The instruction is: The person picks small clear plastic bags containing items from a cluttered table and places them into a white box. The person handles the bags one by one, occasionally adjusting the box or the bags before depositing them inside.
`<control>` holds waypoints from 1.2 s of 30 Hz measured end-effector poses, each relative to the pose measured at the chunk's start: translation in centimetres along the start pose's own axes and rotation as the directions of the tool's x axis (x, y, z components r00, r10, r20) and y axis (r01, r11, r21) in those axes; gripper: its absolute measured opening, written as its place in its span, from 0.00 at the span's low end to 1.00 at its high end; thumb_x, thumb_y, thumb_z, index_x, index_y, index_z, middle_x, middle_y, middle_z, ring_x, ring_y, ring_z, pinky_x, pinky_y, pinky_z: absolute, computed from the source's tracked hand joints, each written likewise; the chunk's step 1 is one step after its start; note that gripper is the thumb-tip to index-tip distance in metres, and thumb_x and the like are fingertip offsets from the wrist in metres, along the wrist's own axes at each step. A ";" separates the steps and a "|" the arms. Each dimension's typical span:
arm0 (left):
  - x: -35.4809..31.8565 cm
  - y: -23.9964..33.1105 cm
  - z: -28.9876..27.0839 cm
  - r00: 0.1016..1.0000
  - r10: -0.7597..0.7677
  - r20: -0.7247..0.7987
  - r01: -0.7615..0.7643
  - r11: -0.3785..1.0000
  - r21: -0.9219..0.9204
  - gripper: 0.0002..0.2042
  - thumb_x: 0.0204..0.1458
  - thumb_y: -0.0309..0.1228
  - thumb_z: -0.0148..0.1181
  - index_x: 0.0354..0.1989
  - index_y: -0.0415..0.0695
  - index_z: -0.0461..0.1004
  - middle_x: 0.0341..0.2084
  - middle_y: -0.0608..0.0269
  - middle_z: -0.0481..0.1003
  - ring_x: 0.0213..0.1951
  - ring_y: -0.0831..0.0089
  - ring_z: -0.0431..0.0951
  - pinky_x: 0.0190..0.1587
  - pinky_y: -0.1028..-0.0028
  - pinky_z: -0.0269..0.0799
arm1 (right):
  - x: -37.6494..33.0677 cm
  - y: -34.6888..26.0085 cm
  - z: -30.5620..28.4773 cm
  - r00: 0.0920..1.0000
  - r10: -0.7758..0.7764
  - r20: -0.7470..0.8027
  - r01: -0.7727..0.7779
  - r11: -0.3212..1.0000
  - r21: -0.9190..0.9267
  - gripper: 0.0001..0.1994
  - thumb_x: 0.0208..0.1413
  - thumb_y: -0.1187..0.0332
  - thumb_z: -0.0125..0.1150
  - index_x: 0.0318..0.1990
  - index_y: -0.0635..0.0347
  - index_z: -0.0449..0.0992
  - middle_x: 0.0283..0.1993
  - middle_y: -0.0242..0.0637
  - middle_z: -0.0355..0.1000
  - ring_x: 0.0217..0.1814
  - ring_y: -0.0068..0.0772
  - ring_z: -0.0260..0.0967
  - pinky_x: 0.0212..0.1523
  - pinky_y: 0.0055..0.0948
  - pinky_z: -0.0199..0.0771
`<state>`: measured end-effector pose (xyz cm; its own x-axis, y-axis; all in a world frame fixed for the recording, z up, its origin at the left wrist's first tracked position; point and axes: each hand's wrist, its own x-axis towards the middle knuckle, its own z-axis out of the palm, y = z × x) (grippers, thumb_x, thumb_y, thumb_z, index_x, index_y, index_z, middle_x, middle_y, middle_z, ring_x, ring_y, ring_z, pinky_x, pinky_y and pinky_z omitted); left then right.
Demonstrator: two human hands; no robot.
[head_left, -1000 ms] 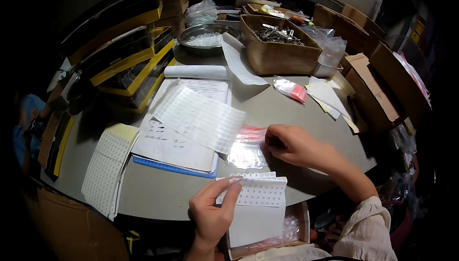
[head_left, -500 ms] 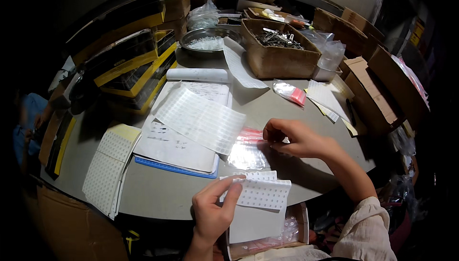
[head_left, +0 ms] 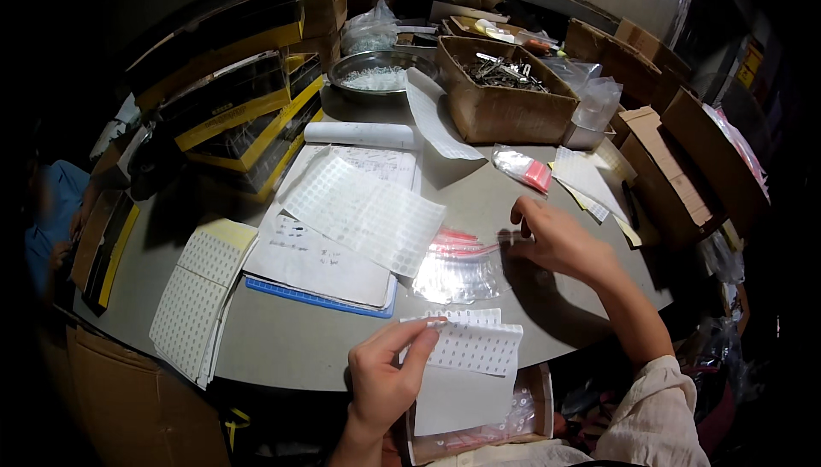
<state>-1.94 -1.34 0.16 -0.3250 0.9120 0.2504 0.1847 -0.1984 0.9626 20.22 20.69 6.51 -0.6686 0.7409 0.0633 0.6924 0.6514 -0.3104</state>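
Observation:
My left hand (head_left: 386, 375) pinches a white sheet of small printed stickers (head_left: 475, 347) between thumb and fingers. The sheet is folded over, its blank backing hanging above an open drawer-like box (head_left: 540, 403) that holds small clear bags. Beyond it on the table lies a fanned pile of clear zip bags (head_left: 453, 274) with red strips. My right hand (head_left: 556, 240) is at the right edge of this pile, its fingers curled at the edge of one bag; the fingertips are partly hidden. A larger sticker sheet (head_left: 363, 210) lies left of the bags, across an open notebook (head_left: 321, 266).
A stack of sticker sheets (head_left: 197, 296) lies at the table's left edge. Black and yellow boxes (head_left: 227, 121) rise behind it. Farther back stand a metal bowl (head_left: 342, 82) and a carton of metal parts (head_left: 505, 112). Another person's blue sleeve (head_left: 56, 206) shows at far left.
My right hand has moved to the right, and the bag pile's right edge has spread that way with it. My left hand keeps its pinch on the sticker sheet.

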 end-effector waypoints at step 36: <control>-0.2 1.2 0.3 0.995 -0.038 0.093 0.036 0.999 0.023 0.07 0.58 0.18 0.65 0.43 0.32 0.85 0.33 0.61 0.82 0.34 0.79 0.77 0.37 0.80 0.70 | -6.7 7.4 -4.4 0.992 0.120 0.030 -0.124 0.981 0.152 0.07 0.51 0.71 0.65 0.37 0.62 0.78 0.35 0.48 0.78 0.39 0.50 0.78 0.42 0.43 0.77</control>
<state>-1.38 -1.63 1.26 -0.2443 0.9482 0.2033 0.1947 -0.1574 0.9681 31.01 21.25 7.92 -0.5884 0.8086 -0.0031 0.7202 0.5222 -0.4567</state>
